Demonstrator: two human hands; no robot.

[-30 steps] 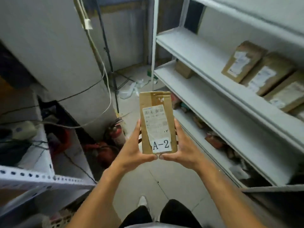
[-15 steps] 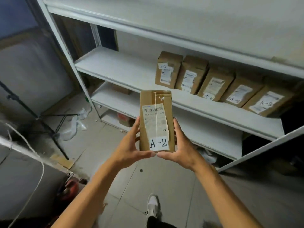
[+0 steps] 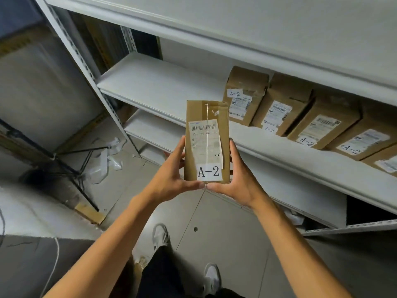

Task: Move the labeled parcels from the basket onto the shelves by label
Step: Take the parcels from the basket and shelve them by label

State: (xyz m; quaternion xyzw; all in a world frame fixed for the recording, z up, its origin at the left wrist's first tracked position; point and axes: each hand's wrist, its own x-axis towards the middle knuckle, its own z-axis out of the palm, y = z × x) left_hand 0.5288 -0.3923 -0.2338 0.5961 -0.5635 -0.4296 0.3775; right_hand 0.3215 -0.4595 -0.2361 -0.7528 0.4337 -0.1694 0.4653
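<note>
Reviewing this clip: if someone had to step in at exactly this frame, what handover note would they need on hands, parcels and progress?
Left hand and right hand: both in a shared grip on the held parcel, upright, its A-2 label facing the camera, in front of the shelving.
Middle shelf: a row of shelved parcels on its right part; the labels that can be read say A-2. The left part is bare.
Done: several parcels already shelved.
Left: set the held parcel on that shelf, probably at the left end of the row. The basket is out of view, so the remaining count is unknown.
</note>
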